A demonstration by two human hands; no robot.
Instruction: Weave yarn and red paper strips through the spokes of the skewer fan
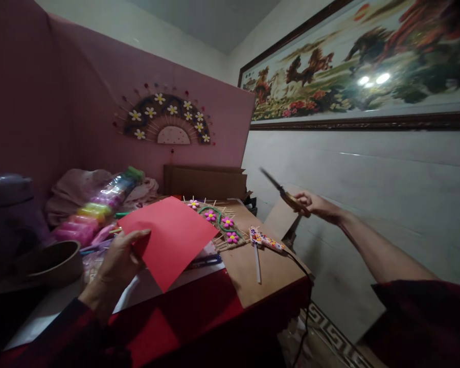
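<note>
My left hand (117, 263) pinches the left corner of a red sheet of paper (176, 237), thumb on top and fingers underneath. The sheet is held flat above the table and hides part of what lies below it. Out to the right, past the table's edge, my right hand (310, 203) is closed round the handles of a pair of scissors (281, 190). Their blades point up and left, blurred, and look closed. Behind the paper lies a stick fan (218, 220) with pink clay flowers and a green stem.
A flower-patterned glue gun (266, 239) lies on cardboard (256, 286), its cord hanging over the edge. A roll of tape (57, 263) and bagged coloured clay (95, 207) stand left. A finished fan (168, 115) hangs on the pink panel (222, 112). Right is a white wall (368, 174).
</note>
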